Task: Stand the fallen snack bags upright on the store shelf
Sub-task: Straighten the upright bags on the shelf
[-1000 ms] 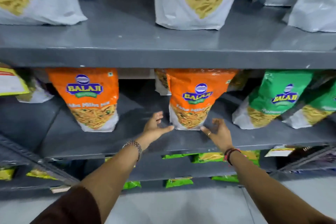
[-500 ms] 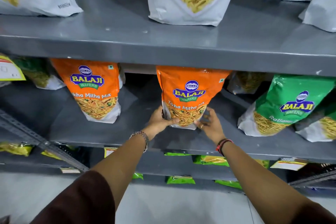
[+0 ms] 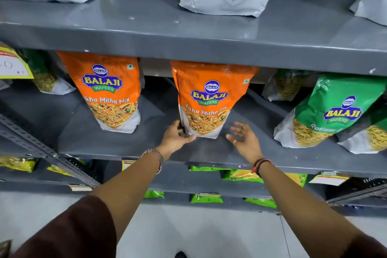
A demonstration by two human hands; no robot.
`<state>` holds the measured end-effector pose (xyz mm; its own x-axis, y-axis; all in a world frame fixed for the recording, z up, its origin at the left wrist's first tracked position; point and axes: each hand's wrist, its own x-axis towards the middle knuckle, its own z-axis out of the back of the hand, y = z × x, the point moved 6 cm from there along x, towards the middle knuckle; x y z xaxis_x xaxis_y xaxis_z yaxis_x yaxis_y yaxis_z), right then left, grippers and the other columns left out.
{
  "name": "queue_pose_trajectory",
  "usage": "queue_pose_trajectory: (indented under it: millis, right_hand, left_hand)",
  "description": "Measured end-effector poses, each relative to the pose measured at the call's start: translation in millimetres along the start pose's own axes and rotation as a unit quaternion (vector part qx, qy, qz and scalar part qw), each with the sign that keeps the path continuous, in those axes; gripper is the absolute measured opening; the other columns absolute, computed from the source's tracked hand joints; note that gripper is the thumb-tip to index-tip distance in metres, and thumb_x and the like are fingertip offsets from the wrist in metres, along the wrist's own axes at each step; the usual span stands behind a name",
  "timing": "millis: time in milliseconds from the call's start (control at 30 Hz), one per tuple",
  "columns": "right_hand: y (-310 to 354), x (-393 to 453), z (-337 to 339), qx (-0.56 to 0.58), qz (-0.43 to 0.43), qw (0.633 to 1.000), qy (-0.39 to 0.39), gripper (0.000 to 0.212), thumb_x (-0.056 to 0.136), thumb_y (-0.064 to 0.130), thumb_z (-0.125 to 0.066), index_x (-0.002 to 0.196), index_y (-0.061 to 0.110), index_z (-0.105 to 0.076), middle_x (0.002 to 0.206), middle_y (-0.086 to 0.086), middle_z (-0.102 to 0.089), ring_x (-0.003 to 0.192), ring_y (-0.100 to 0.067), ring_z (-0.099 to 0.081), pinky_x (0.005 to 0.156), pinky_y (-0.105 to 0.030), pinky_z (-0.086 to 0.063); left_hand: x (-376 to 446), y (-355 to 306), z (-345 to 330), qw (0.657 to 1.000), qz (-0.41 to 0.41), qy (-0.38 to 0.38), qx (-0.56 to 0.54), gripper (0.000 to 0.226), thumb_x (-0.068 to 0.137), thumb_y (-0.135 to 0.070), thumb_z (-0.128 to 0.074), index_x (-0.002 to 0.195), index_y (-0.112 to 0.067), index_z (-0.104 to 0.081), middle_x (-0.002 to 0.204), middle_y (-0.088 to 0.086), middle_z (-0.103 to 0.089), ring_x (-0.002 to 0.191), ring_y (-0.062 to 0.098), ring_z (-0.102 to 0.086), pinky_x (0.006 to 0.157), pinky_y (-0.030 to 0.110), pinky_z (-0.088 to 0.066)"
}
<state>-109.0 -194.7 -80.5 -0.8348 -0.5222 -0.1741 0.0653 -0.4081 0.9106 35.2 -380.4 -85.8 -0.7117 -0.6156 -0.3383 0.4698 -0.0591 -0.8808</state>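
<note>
Two hands flank the middle orange bag (image 3: 206,100), upright on the grey shelf (image 3: 129,142). The left hand (image 3: 174,138) pinches its lower-left corner; the right hand (image 3: 244,139) hangs spread, blurred, just right of its base.

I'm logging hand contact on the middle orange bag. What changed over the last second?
Both hands closed onto the base of the middle orange bag half a second ago. Now the right hand has let go and drawn back, fingers spread, while the left hand still grips its lower left corner. The bag stands upright as before; the other orange bag and green bag have not moved.
</note>
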Motion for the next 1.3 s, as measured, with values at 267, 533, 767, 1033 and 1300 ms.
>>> queue_pose_trajectory:
  millis: [267, 533, 767, 1033, 1300]
  right_hand:
    - [-56, -48, 123, -0.068, 0.028, 0.990, -0.119, 0.017, 0.083, 0.010, -0.064, 0.094, 0.021, -0.055, 0.096, -0.009, -0.071, 0.096, -0.023, -0.065, 0.083, -0.016, -0.047]
    - [-91, -24, 234, -0.002, -0.021, 0.988, -0.153, 0.065, 0.077, 0.022, -0.073, 0.131, 0.006, -0.040, 0.124, -0.010, -0.052, 0.121, -0.029, -0.049, 0.102, -0.049, -0.042]
    - [-80, 22, 249, 0.037, 0.072, 0.997, 0.010, 0.089, 0.073, 0.001, -0.074, 0.143, 0.010, -0.020, 0.142, -0.007, -0.041, 0.134, -0.022, -0.038, 0.094, -0.031, -0.051]
    - [-82, 38, 254, 0.066, 0.084, 0.994, 0.031, 0.079, 0.071, -0.003, -0.074, 0.134, 0.006, -0.028, 0.120, 0.003, -0.050, 0.123, -0.020, -0.048, 0.086, -0.021, -0.050]
    - [-87, 46, 264, 0.032, 0.079, 0.996, 0.035, 0.078, 0.074, 0.003, -0.073, 0.138, 0.007, -0.029, 0.131, -0.005, -0.051, 0.118, -0.009, -0.043, 0.101, -0.031, -0.042]
  left_hand:
    - [-34, 8, -51, 0.992, 0.005, -0.127, 0.006, 0.051, 0.077, -0.018, -0.072, 0.119, -0.010, -0.043, 0.106, 0.002, -0.055, 0.101, 0.021, -0.059, 0.082, 0.027, -0.044]
    - [-44, -44, -191, 0.983, 0.021, -0.139, -0.122, 0.075, 0.075, -0.014, -0.074, 0.136, -0.003, -0.031, 0.120, 0.006, -0.045, 0.102, 0.022, -0.054, 0.089, 0.031, -0.045]
    - [-13, -108, -278, 0.998, -0.041, 0.045, 0.020, 0.112, 0.053, -0.051, -0.081, 0.145, -0.020, -0.025, 0.148, -0.002, -0.042, 0.132, 0.019, -0.047, 0.109, 0.041, -0.041]
    - [-5, -127, -292, 0.998, -0.028, 0.001, 0.048, 0.071, 0.065, -0.037, -0.079, 0.124, -0.016, -0.045, 0.128, 0.005, -0.062, 0.116, 0.023, -0.059, 0.099, 0.038, -0.049]
    - [4, -130, -304, 0.999, -0.043, -0.023, 0.015, 0.060, 0.070, -0.026, -0.078, 0.118, -0.013, -0.046, 0.120, 0.006, -0.063, 0.111, 0.025, -0.061, 0.096, 0.040, -0.050]
